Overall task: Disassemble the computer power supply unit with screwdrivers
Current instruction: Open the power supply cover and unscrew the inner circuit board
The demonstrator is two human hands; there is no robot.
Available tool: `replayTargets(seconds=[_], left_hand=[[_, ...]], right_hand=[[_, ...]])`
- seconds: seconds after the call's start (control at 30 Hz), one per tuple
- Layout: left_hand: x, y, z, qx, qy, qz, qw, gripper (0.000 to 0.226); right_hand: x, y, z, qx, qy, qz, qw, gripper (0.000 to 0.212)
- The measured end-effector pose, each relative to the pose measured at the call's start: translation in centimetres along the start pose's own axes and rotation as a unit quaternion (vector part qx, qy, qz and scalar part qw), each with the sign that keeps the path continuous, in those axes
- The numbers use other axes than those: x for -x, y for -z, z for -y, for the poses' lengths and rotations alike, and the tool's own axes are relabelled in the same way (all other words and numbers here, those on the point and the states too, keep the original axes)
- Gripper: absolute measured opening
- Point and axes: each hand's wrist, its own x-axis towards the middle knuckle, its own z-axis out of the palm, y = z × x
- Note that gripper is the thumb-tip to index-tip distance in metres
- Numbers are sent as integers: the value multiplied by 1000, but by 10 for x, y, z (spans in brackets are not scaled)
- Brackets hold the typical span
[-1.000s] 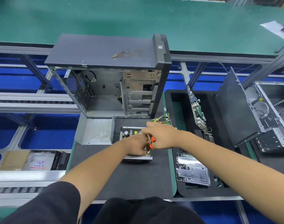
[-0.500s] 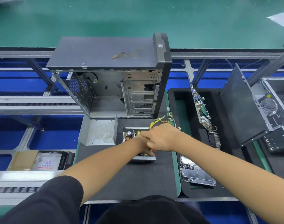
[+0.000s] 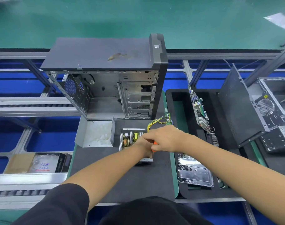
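Power supply unit [image 3: 130, 140] open on black mat [image 3: 122, 181]; right hand [image 3: 164, 138] grips orange screwdriver [image 3: 154, 146], left hand [image 3: 145, 147] grip unclear.

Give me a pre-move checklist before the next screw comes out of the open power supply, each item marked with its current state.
1. Cover off the power supply: ok; the circuit board is exposed and the grey metal cover lies to its left on the mat.
2. Unit steadied: ok; the left hand rests on it.
3. Tool in hand: ok; the right hand grips an orange-handled screwdriver.
4. Tip seated on a screw: cannot tell; both hands hide it.
5. Yellow wires clear of the work spot: cannot tell; they run under the right hand.
6. Place for loose screws: ok; the clear tray on the right already holds small dark parts.
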Motion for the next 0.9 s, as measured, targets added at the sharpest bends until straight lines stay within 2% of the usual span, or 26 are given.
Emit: replayTargets(seconds=[0.17,0.2,0.23,0.27,0.3,0.33,0.4,0.47,0.53,0.63,0.67,0.7,0.73,0.77,0.83,0.9], left_hand=[[-4,13,5,-1,-69,21,997,47],[-8,16,4,7,-82,-10,997,51],[-11,14,3,64,-73,-19,995,52],[-11,16,3,38,-87,-16,995,51],[-7,14,6,-23,-111,10,993,46],[-7,8,7,-31,-116,29,992,36],[-1,9,4,21,-60,36,997,32],[1,6,7,85,-40,31,995,45],[7,8,9,98,-32,36,994,49],[9,8,7,72,-103,27,992,46],[9,8,8,37,-119,25,992,41],[5,5,9,15,-119,4,993,29],[5,7,9,1,-119,18,993,13],[3,5,10,21,-119,0,993,9],[0,1,10,21,-112,11,993,19],[3,4,9,28,-89,13,996,30]], right_hand=[[3,-1,-9,-87,-5,9,996,24],[3,-2,-9,-96,-5,16,995,25],[3,-3,-9,-98,0,24,995,28],[3,-4,-9,-96,6,30,995,29],[3,-4,-8,-82,10,35,996,27],[2,-4,-8,-54,13,31,998,27],[1,-4,-7,32,20,13,999,33],[0,-5,-2,83,12,-3,996,32],[-2,-5,3,77,9,4,997,27],[-2,1,4,35,27,29,999,27],[-1,2,3,14,26,34,999,24],[0,2,1,-7,20,40,999,23],[1,2,-1,-26,10,46,999,24],[2,1,-3,-36,3,54,998,27],[1,1,-4,-12,5,56,998,32],[-1,1,-3,67,6,35,997,32]])
